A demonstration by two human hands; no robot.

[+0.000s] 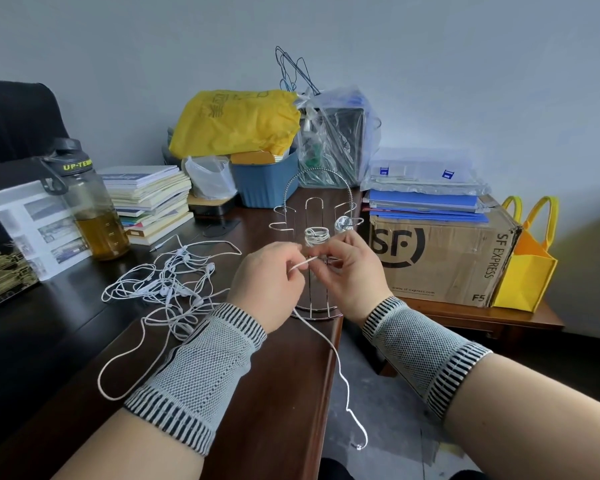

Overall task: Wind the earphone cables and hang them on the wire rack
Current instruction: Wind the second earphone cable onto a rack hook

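A silver wire rack (315, 202) stands on the dark wooden table (278, 375), just beyond my hands. Two wound white earphone coils hang on its hooks, one in the middle (316, 236) and one to the right (343, 223). My left hand (265, 282) and my right hand (347, 271) both pinch a short stretch of white earphone cable (303, 263) in front of the rack. The rest of that cable (340, 368) trails down past the table edge, its end dangling near the floor. A tangled pile of white earphones (168, 278) lies on the table to the left.
A water bottle (87, 202) with yellowish liquid and a stack of books (149, 199) stand at the left. A blue bin (267, 181), a yellow bag (236, 123) and plastic bags fill the back. A cardboard box (440, 258) sits on a lower side table at the right.
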